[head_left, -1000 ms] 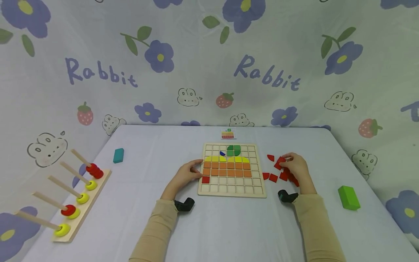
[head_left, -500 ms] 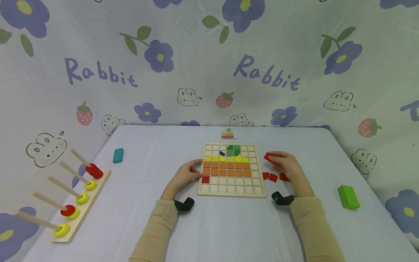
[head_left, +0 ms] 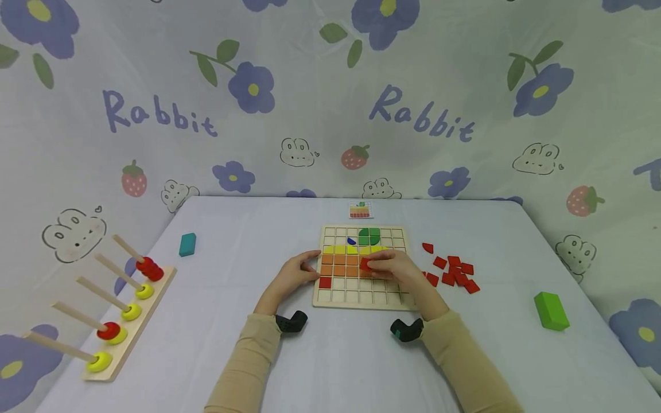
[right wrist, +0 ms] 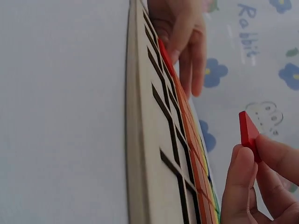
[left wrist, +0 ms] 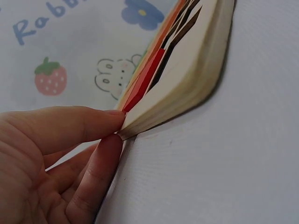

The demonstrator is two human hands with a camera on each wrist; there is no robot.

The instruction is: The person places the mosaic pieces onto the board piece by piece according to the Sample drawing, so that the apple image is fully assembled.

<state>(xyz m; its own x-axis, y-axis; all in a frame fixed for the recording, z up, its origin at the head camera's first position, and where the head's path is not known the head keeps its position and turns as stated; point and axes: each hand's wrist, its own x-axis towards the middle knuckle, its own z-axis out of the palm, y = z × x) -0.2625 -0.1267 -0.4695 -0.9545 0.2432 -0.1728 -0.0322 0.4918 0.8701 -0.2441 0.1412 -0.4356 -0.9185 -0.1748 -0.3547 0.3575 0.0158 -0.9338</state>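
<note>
A wooden grid board lies mid-table with green tiles, a small blue tile, a yellow row, two orange rows and one red square tile at lower left. At its left edge, my left hand holds the board with thumb and fingers; in the left wrist view the thumb sits beside that red tile. Over the board's orange rows, my right hand pinches another red tile between thumb and fingers, apart from the board. This hand hides part of the grid.
Loose red tiles lie right of the board. Behind it is a small pattern card. A wooden bead stand with red and yellow beads occupies the left side, near a teal block. Far right stands a green block.
My right hand has picked a red tile from the loose pile and carried it left over the board. The left hand stays at the board's left edge.
</note>
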